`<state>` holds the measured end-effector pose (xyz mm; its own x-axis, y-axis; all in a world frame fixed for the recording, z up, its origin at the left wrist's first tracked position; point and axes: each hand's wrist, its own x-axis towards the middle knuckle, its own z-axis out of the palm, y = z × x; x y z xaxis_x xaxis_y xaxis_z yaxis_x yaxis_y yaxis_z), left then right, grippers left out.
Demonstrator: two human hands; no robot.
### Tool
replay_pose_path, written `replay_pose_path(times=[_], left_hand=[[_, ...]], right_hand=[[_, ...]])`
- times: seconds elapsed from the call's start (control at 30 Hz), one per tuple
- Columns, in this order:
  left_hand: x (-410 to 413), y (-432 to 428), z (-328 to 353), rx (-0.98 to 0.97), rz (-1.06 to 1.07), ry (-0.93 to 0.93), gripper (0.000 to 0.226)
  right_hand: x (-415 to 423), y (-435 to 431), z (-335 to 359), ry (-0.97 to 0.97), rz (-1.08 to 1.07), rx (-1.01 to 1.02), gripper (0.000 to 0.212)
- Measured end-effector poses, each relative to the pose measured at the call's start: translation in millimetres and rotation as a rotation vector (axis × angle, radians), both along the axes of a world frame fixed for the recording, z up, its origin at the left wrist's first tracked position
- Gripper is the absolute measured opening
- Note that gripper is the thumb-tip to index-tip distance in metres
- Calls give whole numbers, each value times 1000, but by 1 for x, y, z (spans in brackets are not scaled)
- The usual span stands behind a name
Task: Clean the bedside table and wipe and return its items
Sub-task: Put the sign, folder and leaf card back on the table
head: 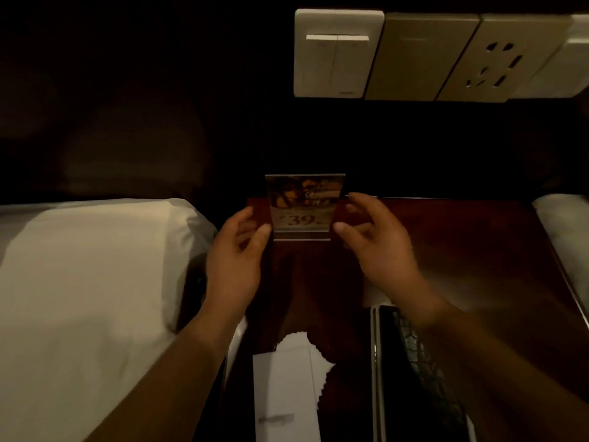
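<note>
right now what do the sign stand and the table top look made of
Sign stand: seemingly clear acrylic, glossy; see-through edges and base around a printed card reading 39. Table top: looks like dark reddish wood or veneer, polished; faint sheen, though dim light leaves it uncertain.

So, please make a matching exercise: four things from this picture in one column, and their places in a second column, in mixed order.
Things:
1. acrylic sign stand
2. white paper
3. wall switch
4. black tray

Places:
a. on the wall, above the table
b. near edge of the table, under the right forearm
c. between both hands, at the table's back
d. near edge, left of the tray

Pairs: 1-c, 2-d, 3-a, 4-b
</note>
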<state>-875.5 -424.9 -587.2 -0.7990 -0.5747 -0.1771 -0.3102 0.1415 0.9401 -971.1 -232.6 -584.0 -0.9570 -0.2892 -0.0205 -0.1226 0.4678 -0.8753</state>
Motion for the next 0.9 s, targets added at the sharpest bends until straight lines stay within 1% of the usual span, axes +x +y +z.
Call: replay_pose_path(times=[0.03, 0.07, 0.1, 0.17, 0.23, 0.3, 0.37, 0.43, 0.47, 0.5, 0.53, 0.6, 0.63, 0.7, 0.73, 0.77, 0.8, 0.87, 0.9], left_hand=[[21, 5, -1, -12, 28, -51, 36], [42, 10, 0, -34, 43, -107, 32], [61, 18, 0, -50, 51, -161, 31], [91, 40, 3, -87, 27, -243, 45], [106, 69, 11, -131, -61, -262, 55], [112, 106, 16, -118, -148, -248, 61], [111, 142, 19, -2, -186, -279, 56], [104, 171, 20, 205, -151, -383, 43], [100, 181, 21, 298, -111, -414, 34], [96, 189, 22, 341, -79, -427, 24], [93, 194, 24, 340, -61, -428, 19], [88, 199, 24, 339, -24, -424, 22], [86, 198, 23, 367, -7, -433, 27], [83, 196, 24, 475, -9, -464, 35], [82, 195, 26, 535, -33, -478, 38], [83, 195, 29, 576, -75, -484, 42], [84, 196, 32, 595, -114, -473, 44], [90, 202, 40, 604, -131, -400, 51], [94, 207, 43, 584, -120, -363, 53]], right_hand=[[8, 20, 5, -23, -69, -29, 44], [19, 43, 10, -29, -141, -17, 40], [33, 67, 14, -18, -206, 49, 37], [67, 112, 19, 11, -322, 235, 32], [106, 139, 19, -29, -381, 374, 34], [141, 149, 15, -75, -324, 531, 45], [167, 144, 14, -160, -254, 616, 63], [183, 133, 12, -293, -194, 672, 90], [187, 126, 13, -331, -167, 729, 100], [190, 121, 14, -336, -153, 765, 106], [192, 116, 13, -297, -162, 760, 109], [193, 112, 10, -217, -211, 687, 106], [192, 112, 11, -221, -218, 665, 105], [188, 118, 11, -303, -186, 631, 105], [186, 124, 11, -353, -180, 572, 104], [183, 130, 13, -406, -175, 475, 101], [180, 136, 15, -461, -177, 320, 93], [175, 145, 22, -543, -174, -18, 68], [175, 148, 24, -588, -161, -137, 62]])
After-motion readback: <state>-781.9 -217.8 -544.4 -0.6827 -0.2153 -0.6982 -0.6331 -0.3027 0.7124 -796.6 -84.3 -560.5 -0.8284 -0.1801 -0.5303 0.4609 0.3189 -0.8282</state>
